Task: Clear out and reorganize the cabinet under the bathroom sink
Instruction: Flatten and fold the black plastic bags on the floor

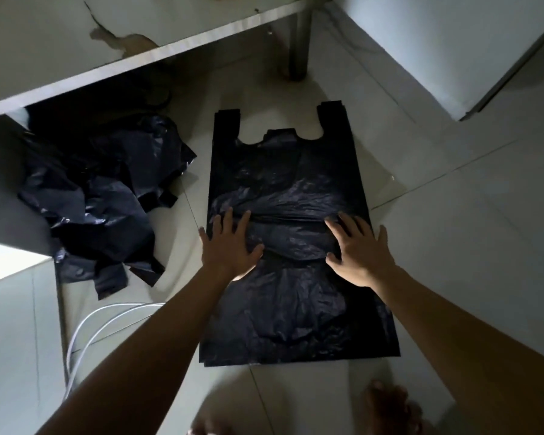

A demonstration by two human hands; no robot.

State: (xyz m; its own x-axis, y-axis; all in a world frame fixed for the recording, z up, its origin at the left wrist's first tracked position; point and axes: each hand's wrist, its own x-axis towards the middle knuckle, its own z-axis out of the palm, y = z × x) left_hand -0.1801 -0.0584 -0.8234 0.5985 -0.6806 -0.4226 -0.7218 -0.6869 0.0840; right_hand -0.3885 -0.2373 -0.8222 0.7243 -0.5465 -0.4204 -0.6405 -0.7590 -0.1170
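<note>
- The left hand (230,243) lies palm down, its fingers (227,219) straight and spread, thumb angled inward.
- The right hand (360,251) lies palm down too, fingers (347,224) straight and fanned, thumb toward the other hand.
- The hands sit level with each other, apart.
- The bare left forearm (145,350) and right forearm (453,328) reach forward from the lower corners, converging.
- A bare foot (390,403) shows blurred at the bottom edge.

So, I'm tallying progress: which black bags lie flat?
The stack under the left hand and right hand; the heap by the cabinet is crumpled.
</note>
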